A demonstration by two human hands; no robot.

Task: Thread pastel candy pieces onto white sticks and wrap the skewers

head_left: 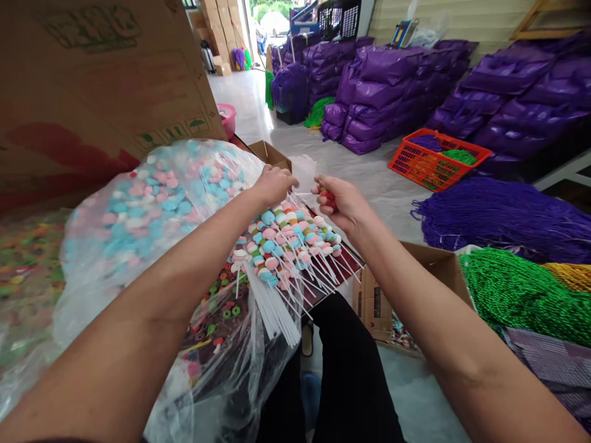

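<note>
My left hand (273,186) is closed above the far end of a pile of candy skewers (290,240); what its fingers pinch, if anything, is too small to make out. Close by on the right, my right hand (342,200) curls around small red pieces (328,197). The skewers carry pink, white, blue and green candies on thin white sticks. A bundle of bare white sticks (274,307) lies on the near side of the pile. Left of my hands is a large clear bag of pastel candies (170,203). Colourful ring-shaped candies (231,304) show beneath clear plastic.
A big cardboard box (101,74) rises at the left. On the right stand an open cardboard box (373,301) and an orange basket (438,175), near purple cords (503,215) and green cords (526,295). Purple packages (383,86) are stacked at the back.
</note>
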